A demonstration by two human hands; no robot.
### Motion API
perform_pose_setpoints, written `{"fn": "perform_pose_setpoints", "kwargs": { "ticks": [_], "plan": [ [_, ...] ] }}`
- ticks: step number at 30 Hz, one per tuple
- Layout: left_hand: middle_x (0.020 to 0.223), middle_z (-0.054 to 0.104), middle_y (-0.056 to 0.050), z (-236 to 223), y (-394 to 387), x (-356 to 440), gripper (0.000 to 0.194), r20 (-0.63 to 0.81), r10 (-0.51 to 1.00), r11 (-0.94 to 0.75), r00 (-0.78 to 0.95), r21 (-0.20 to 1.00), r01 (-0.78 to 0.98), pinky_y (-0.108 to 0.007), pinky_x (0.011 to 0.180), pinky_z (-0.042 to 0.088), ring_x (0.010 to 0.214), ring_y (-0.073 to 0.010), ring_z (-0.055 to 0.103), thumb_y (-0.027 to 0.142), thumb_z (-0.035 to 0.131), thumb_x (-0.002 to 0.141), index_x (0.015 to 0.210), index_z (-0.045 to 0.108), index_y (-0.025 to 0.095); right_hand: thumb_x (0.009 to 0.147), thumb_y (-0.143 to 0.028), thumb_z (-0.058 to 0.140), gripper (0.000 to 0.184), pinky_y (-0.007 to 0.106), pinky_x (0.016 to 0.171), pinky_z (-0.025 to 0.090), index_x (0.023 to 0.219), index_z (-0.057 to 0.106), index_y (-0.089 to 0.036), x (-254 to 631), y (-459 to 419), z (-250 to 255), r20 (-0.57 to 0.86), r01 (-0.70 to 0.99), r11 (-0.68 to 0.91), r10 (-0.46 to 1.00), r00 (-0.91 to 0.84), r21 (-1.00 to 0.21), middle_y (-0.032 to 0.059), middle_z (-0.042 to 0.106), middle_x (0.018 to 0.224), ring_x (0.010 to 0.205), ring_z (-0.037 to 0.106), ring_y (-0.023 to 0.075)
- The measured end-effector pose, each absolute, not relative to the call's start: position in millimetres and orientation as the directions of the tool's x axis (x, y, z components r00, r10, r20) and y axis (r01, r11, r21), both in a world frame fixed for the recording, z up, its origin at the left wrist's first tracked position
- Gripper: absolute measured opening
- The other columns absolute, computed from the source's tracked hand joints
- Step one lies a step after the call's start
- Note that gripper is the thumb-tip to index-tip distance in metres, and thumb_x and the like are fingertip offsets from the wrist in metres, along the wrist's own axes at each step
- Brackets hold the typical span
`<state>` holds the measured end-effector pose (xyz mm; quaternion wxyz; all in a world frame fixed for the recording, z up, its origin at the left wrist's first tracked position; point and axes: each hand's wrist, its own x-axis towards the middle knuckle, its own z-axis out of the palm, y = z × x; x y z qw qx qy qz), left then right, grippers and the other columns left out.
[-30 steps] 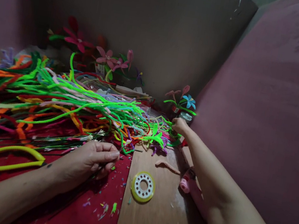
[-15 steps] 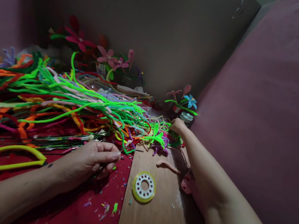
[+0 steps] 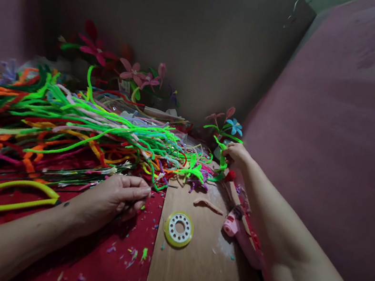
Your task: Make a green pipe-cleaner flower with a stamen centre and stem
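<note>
My left hand (image 3: pixel 129 195) is closed in a pinch just left of the wooden board (image 3: pixel 194 267). A thin stem with a white tip (image 3: pixel 160 177) pokes up at its fingertips; the rest is hidden by the fingers. My right hand (image 3: pixel 239 154) reaches to the board's far end, with its fingers closed on a bright green pipe-cleaner piece (image 3: pixel 221 144). A green pipe-cleaner flower (image 3: pixel 192 169) lies near it, above a purple fuzzy piece (image 3: pixel 197 184). On the board are a roll of clear yellowish tape (image 3: pixel 179 229) and a short peach pipe-cleaner piece (image 3: pixel 208 205).
A heap of pipe cleaners (image 3: pixel 104 121) spreads over the left. Before it lies a yellow-handled tool (image 3: pixel 16 183). A pink glue gun (image 3: pixel 231 223) rests under my right forearm. Finished flowers (image 3: pixel 132 72) stand at the back; a blue flower (image 3: pixel 234 127) is behind my right hand. Scraps dot the red cloth (image 3: pixel 114 268).
My right hand has shifted slightly right and now lifts the green piece into view. The glue gun shows more clearly. My left hand keeps its pinch in about the same place.
</note>
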<state>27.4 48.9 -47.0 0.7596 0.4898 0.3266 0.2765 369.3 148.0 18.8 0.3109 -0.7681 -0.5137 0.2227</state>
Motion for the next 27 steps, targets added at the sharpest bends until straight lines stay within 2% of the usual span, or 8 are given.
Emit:
{"fn": "perform_pose_setpoints", "kwargs": {
  "ticks": [3, 5, 8, 12, 17, 22, 27],
  "plan": [
    [0.049, 0.05, 0.003, -48, 49, 26, 0.026, -0.195, 0.747, 0.361, 0.635, 0.922, -0.141, -0.019, 0.04, 0.019, 0.038, -0.0043, 0.035, 0.033, 0.061, 0.075, 0.062, 0.048, 0.015, 0.077, -0.019, 0.061, 0.008, 0.021, 0.048, 0.043, 0.077, 0.056, -0.012, 355, 134, 24, -0.108, 0.619, -0.221, 0.97, 0.216, -0.753, -0.0032, 0.055, 0.063, 0.05, 0.051, 0.0079],
    [0.049, 0.05, 0.003, -48, 49, 26, 0.026, -0.183, 0.75, 0.361, 0.635, 0.918, -0.162, -0.019, 0.041, 0.021, 0.039, -0.0045, 0.036, 0.033, 0.061, 0.075, 0.062, 0.048, 0.015, 0.064, -0.011, 0.065, 0.015, 0.02, 0.044, 0.039, 0.063, 0.051, -0.015, 338, 123, 27, -0.166, 0.591, -0.169, 0.984, 0.061, -0.788, -0.0063, 0.048, 0.051, 0.043, 0.046, 0.0067],
    [0.049, 0.05, 0.003, -47, 50, 26, 0.024, -0.165, 0.755, 0.353, 0.634, 0.918, -0.181, -0.019, 0.04, 0.023, 0.039, -0.0046, 0.036, 0.032, 0.061, 0.075, 0.063, 0.049, 0.015, 0.053, -0.008, 0.066, 0.015, 0.021, 0.045, 0.038, 0.058, 0.053, -0.014, 308, 104, 29, -0.273, 0.562, -0.129, 0.945, -0.18, -0.817, -0.0045, 0.052, 0.052, 0.047, 0.049, 0.0082],
    [0.049, 0.05, 0.003, -47, 51, 27, 0.02, -0.139, 0.78, 0.335, 0.61, 0.916, -0.22, -0.018, 0.039, 0.025, 0.037, -0.0043, 0.036, 0.028, 0.061, 0.075, 0.064, 0.051, 0.014, 0.051, -0.009, 0.065, 0.011, 0.02, 0.046, 0.035, 0.058, 0.058, -0.013, 276, 87, 25, -0.337, 0.543, -0.095, 0.867, -0.367, -0.834, -0.0038, 0.055, 0.052, 0.048, 0.048, 0.0076],
    [0.052, 0.05, 0.002, -48, 50, 26, 0.014, -0.138, 0.799, 0.337, 0.585, 0.909, -0.245, -0.017, 0.038, 0.03, 0.038, -0.0046, 0.039, 0.024, 0.059, 0.076, 0.07, 0.055, 0.013, 0.051, -0.006, 0.061, 0.026, 0.019, 0.048, 0.033, 0.075, 0.063, -0.014, 264, 85, 14, -0.291, 0.509, -0.057, 0.872, -0.394, -0.859, -0.0049, 0.057, 0.056, 0.05, 0.048, 0.0069],
    [0.059, 0.051, 0.002, -46, 49, 26, 0.012, -0.113, 0.815, 0.324, 0.568, 0.902, -0.285, -0.019, 0.038, 0.036, 0.043, -0.0067, 0.045, 0.024, 0.06, 0.076, 0.074, 0.054, 0.014, 0.053, -0.006, 0.062, 0.028, 0.021, 0.052, 0.037, 0.079, 0.063, -0.016, 260, 78, 22, -0.207, 0.453, -0.016, 0.904, -0.375, -0.891, -0.0022, 0.062, 0.065, 0.057, 0.053, 0.0086],
    [0.064, 0.053, 0.002, -36, 44, 25, 0.013, -0.024, 0.826, 0.246, 0.563, 0.914, -0.323, -0.015, 0.034, 0.022, 0.039, -0.002, 0.033, 0.027, 0.059, 0.079, 0.08, 0.054, 0.015, 0.056, -0.006, 0.066, 0.03, 0.021, 0.053, 0.04, 0.084, 0.063, -0.017, 251, 64, 35, -0.089, 0.378, 0.082, 0.906, -0.414, -0.922, 0.0014, 0.064, 0.081, 0.06, 0.053, 0.008]
  ]
}}
